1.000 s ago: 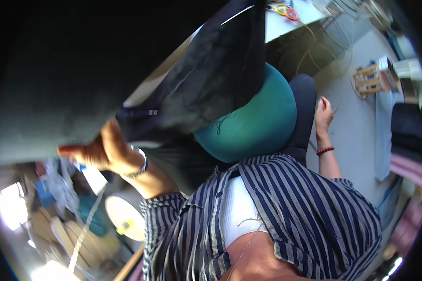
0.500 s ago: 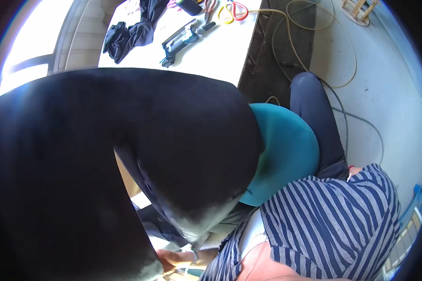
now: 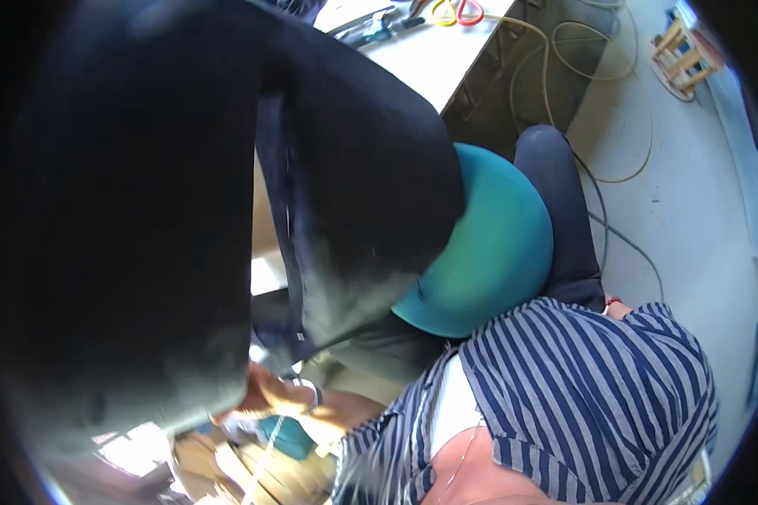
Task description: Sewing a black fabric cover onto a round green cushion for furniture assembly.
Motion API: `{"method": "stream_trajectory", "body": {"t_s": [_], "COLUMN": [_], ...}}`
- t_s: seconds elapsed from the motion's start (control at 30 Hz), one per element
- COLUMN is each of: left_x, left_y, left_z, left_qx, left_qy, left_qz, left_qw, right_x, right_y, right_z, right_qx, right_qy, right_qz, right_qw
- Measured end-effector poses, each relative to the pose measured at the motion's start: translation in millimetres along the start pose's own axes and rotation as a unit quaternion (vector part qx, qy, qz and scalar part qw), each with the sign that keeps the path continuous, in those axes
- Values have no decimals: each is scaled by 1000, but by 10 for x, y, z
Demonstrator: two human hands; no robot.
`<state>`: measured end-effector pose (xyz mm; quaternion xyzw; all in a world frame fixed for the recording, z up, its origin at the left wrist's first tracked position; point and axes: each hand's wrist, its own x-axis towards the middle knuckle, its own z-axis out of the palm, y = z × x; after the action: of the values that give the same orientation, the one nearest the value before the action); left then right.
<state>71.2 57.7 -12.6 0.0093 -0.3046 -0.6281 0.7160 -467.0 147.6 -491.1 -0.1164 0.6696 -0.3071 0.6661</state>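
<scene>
A large pair of dark trousers spreads across the left and middle, its two legs hanging side by side with a gap between. My left hand, with a light band at the wrist, is closed on the lower edge of the nearer-left leg. Part of that grip is hidden behind the cloth. A smooth, rounded teal piece sits between the trousers and my right leg; its kind is unclear. Of my right arm only the wrist with a red bracelet shows, beside my hip. Its fingers are hidden.
At the top, a white table carries red-and-yellow-handled scissors and a dark tool. Hoses loop over the floor. A small wooden rack stands far right. Tan material lies at the bottom left.
The trousers and my left hand have shifted left and up in view, the hand showing more. The view has turned, so less of the table appears and more of the wooden rack.
</scene>
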Motion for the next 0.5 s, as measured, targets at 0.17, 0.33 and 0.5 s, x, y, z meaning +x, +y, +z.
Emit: {"method": "stream_trajectory", "body": {"t_s": [0.17,0.33,0.5], "left_x": [-97,121,425], "left_y": [470,579,299], "left_z": [-929,-1067,-1192], "left_qx": [-56,23,22], "left_qy": [-4,62,72], "left_qz": [58,97,78], "left_qw": [997,993,994], "right_x": [433,-783,-113], "right_y": [-434,-2541,-2297], "right_z": [-38,1887,2787], "right_qx": [-515,-243,-418], "right_qy": [263,225,74], "right_qz": [-252,-599,-456], "right_qw": [776,729,782]}}
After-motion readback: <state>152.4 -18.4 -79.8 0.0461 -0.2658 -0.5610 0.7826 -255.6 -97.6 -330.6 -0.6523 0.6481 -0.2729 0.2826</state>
